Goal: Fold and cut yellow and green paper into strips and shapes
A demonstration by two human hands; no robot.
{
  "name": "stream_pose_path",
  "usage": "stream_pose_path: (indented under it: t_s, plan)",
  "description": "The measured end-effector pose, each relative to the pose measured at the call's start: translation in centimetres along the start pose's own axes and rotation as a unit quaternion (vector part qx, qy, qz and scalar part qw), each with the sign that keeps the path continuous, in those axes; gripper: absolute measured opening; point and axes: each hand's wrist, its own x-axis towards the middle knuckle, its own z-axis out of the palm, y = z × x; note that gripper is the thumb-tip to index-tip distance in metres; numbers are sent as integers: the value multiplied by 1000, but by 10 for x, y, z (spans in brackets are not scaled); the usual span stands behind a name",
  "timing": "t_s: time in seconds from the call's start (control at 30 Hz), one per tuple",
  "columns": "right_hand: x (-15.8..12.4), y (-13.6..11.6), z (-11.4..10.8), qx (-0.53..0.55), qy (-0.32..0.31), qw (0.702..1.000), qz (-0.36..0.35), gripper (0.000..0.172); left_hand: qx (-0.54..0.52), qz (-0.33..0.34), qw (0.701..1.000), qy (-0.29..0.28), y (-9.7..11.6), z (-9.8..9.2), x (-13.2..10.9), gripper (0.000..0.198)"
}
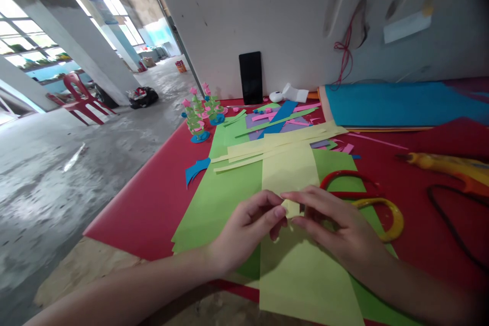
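Observation:
Between my fingertips is a small folded piece of pale yellow paper (292, 209). My left hand (250, 224) pinches it from the left with thumb and forefinger, and my right hand (332, 219) grips its right edge. Both hands hover over a pale yellow paper sheet (301, 280), which lies on green paper sheets (229, 198). Partly under my right hand are scissors (391, 219) with red and yellow handles; their blades are hidden. Pale yellow paper strips (244, 158) lie beyond my hands.
Small paper plants (198, 125) with pink and blue tips stand at the table's left edge. A black phone (251, 79) leans on the wall. At right lie a yellow glue gun (439, 163) and a blue paper stack (382, 104). Coloured scraps (282, 117) lie at the back.

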Motion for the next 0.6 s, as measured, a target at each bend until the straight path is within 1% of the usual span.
stream_pose_path:
  t_s: [0.2,0.6]
  plan:
    - [-1,0,0,-2,2,1000,-1,28,-3,-4,1000,-1,-1,0,1,23]
    - [-2,-4,0,-11,9,1000,-7,24,51,-27,998,-2,0,0,-1,26]
